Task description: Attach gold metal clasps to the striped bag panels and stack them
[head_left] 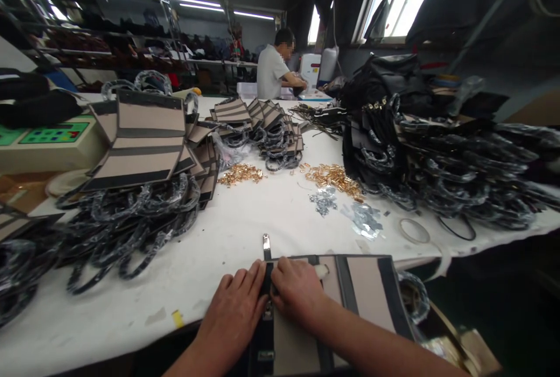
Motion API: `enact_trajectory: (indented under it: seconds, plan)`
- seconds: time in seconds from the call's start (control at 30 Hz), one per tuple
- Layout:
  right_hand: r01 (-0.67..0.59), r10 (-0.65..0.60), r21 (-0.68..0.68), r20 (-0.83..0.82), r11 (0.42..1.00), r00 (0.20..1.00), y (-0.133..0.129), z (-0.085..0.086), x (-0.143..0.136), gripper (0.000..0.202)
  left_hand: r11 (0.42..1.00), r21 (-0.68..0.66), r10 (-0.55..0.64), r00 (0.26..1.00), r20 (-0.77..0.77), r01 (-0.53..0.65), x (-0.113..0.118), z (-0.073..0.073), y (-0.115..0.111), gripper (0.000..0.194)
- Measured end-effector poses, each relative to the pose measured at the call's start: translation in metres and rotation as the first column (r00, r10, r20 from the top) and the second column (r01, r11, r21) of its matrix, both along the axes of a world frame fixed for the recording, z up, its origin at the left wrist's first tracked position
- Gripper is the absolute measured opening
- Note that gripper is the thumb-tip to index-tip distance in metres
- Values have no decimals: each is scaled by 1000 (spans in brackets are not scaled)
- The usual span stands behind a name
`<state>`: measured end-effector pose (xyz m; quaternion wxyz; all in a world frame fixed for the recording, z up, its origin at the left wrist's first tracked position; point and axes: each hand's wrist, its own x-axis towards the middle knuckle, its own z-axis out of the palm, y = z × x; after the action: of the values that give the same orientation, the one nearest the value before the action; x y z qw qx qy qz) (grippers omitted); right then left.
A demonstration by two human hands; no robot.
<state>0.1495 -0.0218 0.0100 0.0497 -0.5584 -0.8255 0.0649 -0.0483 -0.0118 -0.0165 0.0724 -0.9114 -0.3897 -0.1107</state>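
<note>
A beige bag panel [370, 286] with black strips lies at the front edge of the table, below me. My left hand [234, 307] rests on the panel's black left border, its fingers stretched out side by side. Against it, my right hand [297, 292] is curled and closed over the same border; whatever its fingers pinch is hidden. Beyond the fingertips a short black strap with a shiny metal tip [266, 243] sticks out from the panel. Metal fittings [266, 356] show on the border nearer to me. A small whitish piece [322, 272] is beside my right hand.
Stacked bag panels with plastic-wrapped handles [144, 161] stand left; more wrapped handles [464, 173] and black bags crowd the right. Gold fittings [335, 178], silver metal plates [363, 219] and a tape roll [413, 230] lie on the white table [245, 219]. A co-worker [271, 70] is behind.
</note>
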Motion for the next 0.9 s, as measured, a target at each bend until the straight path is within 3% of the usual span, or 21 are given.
enact_trajectory:
  seconds: [0.17,0.3,0.43,0.57,0.73,0.9]
  plan:
    - [12,-13,-11,-57,1000,998,1,11,11,14,999,-49,11,997,72,-8,-5,4,3,49]
    - [223,-226,-36,-153,974,962,15,21,66,20,987,-156,60,990,132,-39,-10,3,4,52]
    - [525,-526,-23,-62,851,848,50,27,154,28,968,-243,113,977,180,-67,-11,0,7,52]
    - [695,-695,-26,24,718,719,88,20,215,32,940,-327,171,965,200,-99,-10,5,7,52]
    - [768,-763,-54,87,638,640,113,-2,232,33,903,-415,212,954,212,-109,-6,18,0,55]
    - [742,-735,-79,110,665,670,120,-9,241,29,891,-440,232,946,227,-113,-5,22,-5,57]
